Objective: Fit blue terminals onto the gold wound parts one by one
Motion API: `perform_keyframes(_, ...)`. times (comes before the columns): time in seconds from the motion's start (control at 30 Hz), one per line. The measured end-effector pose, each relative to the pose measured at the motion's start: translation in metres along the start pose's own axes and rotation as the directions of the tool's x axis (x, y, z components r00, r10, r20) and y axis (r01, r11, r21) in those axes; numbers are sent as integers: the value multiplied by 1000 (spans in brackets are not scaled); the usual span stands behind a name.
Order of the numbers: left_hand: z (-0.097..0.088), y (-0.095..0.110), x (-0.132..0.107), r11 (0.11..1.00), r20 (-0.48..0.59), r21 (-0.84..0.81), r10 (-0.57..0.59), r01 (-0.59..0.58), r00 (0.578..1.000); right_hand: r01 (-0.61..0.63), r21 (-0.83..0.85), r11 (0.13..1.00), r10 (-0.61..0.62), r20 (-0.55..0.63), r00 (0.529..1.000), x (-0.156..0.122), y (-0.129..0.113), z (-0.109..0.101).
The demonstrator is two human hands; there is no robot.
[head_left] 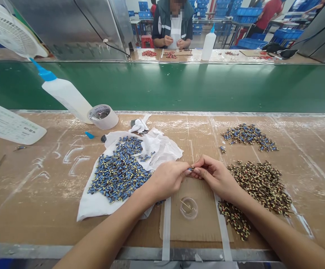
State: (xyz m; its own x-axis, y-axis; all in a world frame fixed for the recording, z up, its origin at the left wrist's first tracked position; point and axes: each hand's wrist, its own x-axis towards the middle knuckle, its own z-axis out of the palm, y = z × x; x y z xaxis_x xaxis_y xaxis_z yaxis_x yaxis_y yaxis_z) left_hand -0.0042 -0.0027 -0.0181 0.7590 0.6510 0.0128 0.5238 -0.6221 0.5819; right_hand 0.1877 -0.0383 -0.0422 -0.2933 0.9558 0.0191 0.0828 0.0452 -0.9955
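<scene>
My left hand (168, 178) and my right hand (214, 175) meet over the cardboard pad (204, 224), fingertips pinched together on one small blue part (190, 169). A heap of small blue parts (120, 170) lies on a white cloth (162, 147) just left of my left hand. A pile of dark, yellow-flecked parts (260, 185) lies right of my right hand. Another smaller blue pile (247, 136) sits further back on the right. A small clear dish (188, 208) stands on the pad below my hands.
A white squeeze bottle with a blue tip (64, 93) lies tilted at back left beside a tape roll (103, 116). A white fan (9, 31) stands far left. A green conveyor belt (179, 86) runs behind the table. Another person (173, 24) works across it.
</scene>
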Motion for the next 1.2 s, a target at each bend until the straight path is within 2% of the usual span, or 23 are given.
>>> perform_keyframes(0.33, 9, -3, 1, 996, -21, 90, -22, 24, 1000, 50, -185, 982, -47, 21, 999, -2, 0, 0)
perform_keyframes(0.53, 15, -2, 1, 991, -17, 132, -11, 13, 1000, 50, -175, 983, -40, 64, 997, -3, 2, -2)
perform_keyframes(0.7, 15, 5, 2, 998, -32, 36, -59, 61, 998, 81, -127, 989, -74, 55, 996, -2, 0, -2)
perform_keyframes(0.83, 11, 7, 2, 995, -7, -59, -84, 83, 996, 68, -81, 994, -65, 42, 997, -3, -3, 2)
perform_keyframes(0.9, 6, 6, 1, 984, 22, -160, -81, 84, 996, 50, -54, 997, -48, 27, 998, -2, -4, 4)
perform_keyframes(0.97, -1, 5, 1, 933, 92, -343, -81, 108, 992, 29, -4, 1000, -29, 32, 999, -1, -5, 4)
perform_keyframes(1.07, -11, 3, -1, 770, 254, -597, -85, 225, 963, 13, 72, 997, -16, 31, 999, 1, -7, 2)
perform_keyframes(1.13, -16, 2, -1, 673, 333, -680, -70, 291, 940, 36, 112, 993, -36, -1, 999, 1, -9, 0)
perform_keyframes(1.2, -18, 0, -2, 600, 368, -734, -43, 318, 929, 79, 105, 991, -77, -21, 997, -1, -12, -1)
